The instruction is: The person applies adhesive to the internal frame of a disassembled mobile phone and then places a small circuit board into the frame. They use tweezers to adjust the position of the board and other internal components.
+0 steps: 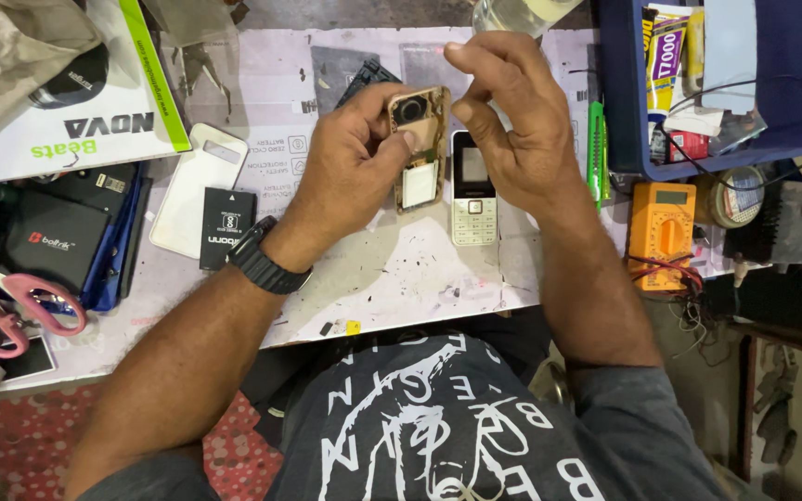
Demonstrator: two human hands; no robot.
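Note:
My left hand [350, 162], with a black watch on its wrist, grips an opened gold phone body [419, 148] whose camera and white inner part are showing. It holds the body tilted just above the work mat [392, 269]. My right hand [503, 121] hovers at the body's right edge with its fingers curled and pinched together; whether they hold anything small is unclear. Under my right hand a white keypad phone [472, 199] lies flat on the mat.
A black battery [227, 225] and a white phone cover [199, 186] lie left of my hands. Pink-handled scissors [11, 306] and dark boxes sit at far left. A green knife [596, 139], an orange multimeter [661, 232] and a blue tray [717, 83] stand to the right.

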